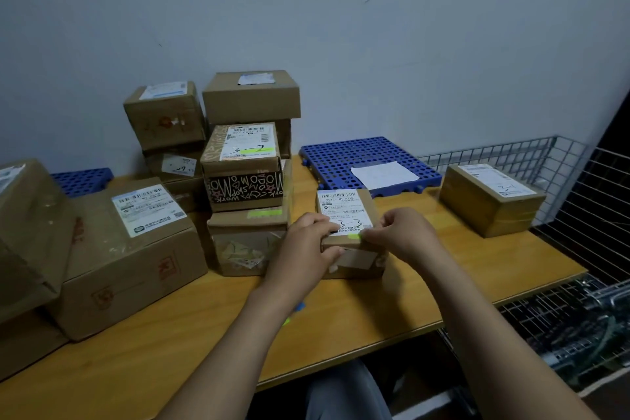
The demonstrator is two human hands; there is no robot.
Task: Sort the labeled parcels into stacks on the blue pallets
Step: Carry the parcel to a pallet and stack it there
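A person's left hand (306,249) and right hand (405,235) grip a small brown cardboard parcel (354,266) that stands on the yellow wooden tabletop (170,351) at the centre of the frame. The left hand's fingers curl round the parcel's left side, with the thumb across its front face. The right hand's curled fingers pinch the near top edge at a green mark below the white shipping label (341,208), which bears a handwritten "3-3". The parcel rests on the table just in front of a blue perforated plastic pallet (341,160), right of centre, on which a white sheet of paper (385,175) lies. Just left of the held parcel rises a stack of cardboard boxes. Its front column is topped by a box with a black patterned band (245,186), labelled "3-2". A large flat cardboard box (129,259) sits at lower left, and the corner of a second blue pallet (83,181) shows behind it at middle left. At right, a brown oblong parcel with a white label (487,208) stands on the table near its far right corner, beside a grey wire-mesh basket (572,177). A pale grey wall (341,27) fills the upper frame.
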